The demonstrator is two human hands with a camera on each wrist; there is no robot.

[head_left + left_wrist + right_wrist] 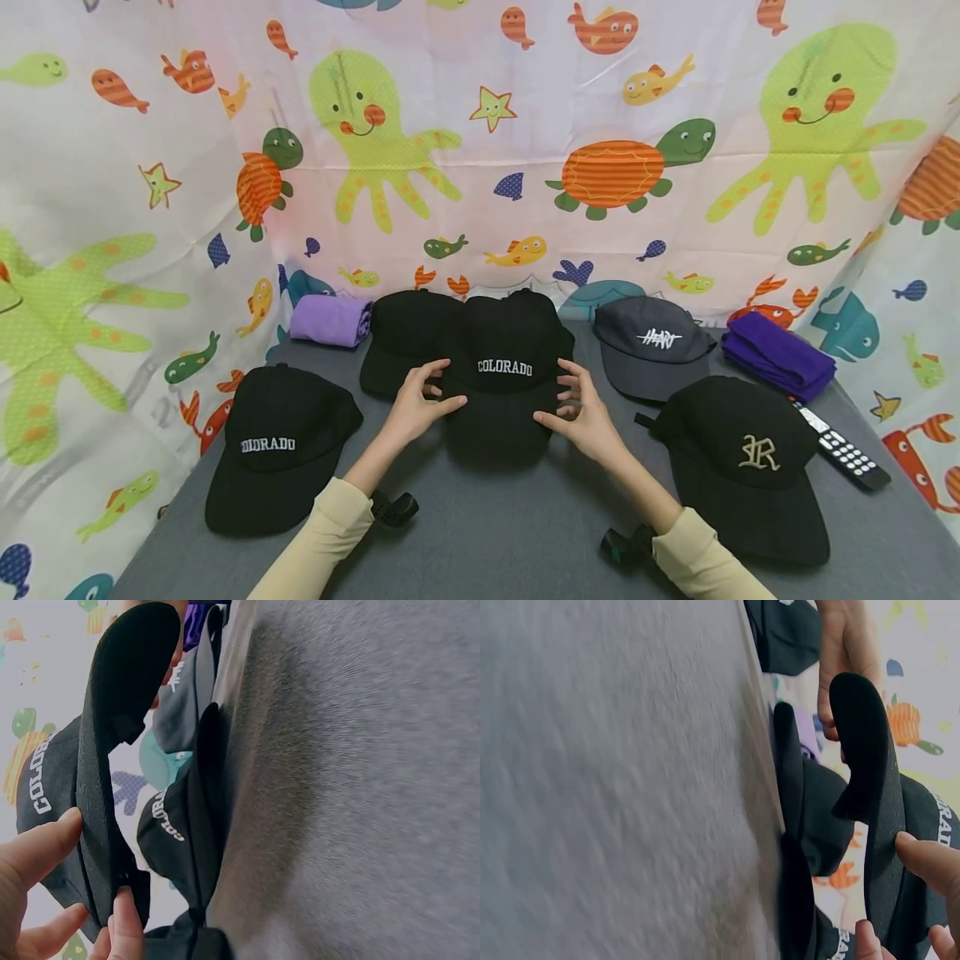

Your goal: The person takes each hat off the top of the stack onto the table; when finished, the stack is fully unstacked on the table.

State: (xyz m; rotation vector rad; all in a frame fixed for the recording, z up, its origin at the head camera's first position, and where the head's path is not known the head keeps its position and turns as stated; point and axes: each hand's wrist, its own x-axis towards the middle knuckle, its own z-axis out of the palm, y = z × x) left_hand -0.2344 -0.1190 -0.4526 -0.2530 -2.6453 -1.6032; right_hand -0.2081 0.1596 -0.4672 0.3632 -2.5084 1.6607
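Observation:
Both hands hold a black baseball cap (498, 425) with white COLORADO lettering, raised over the table with its brim toward me. My left hand (411, 407) pinches one side of the brim, thumb on top and fingers underneath. On the opposite side, my right hand (590, 417) pinches it the same way. Beyond the held cap, another black COLORADO cap (174, 825) sits on the table, shown in the left wrist view and mostly hidden in the head view. A further black cap (401, 346) sits just left of it, its front partly covered by the left hand and held cap.
Another COLORADO cap (281, 458) lies at the left of the grey table (495, 533). To the right are a dark grey HEART cap (648, 350), a black R cap (742, 467), a purple cloth (780, 354) and a remote control (843, 446). A lilac cloth (326, 321) lies back left.

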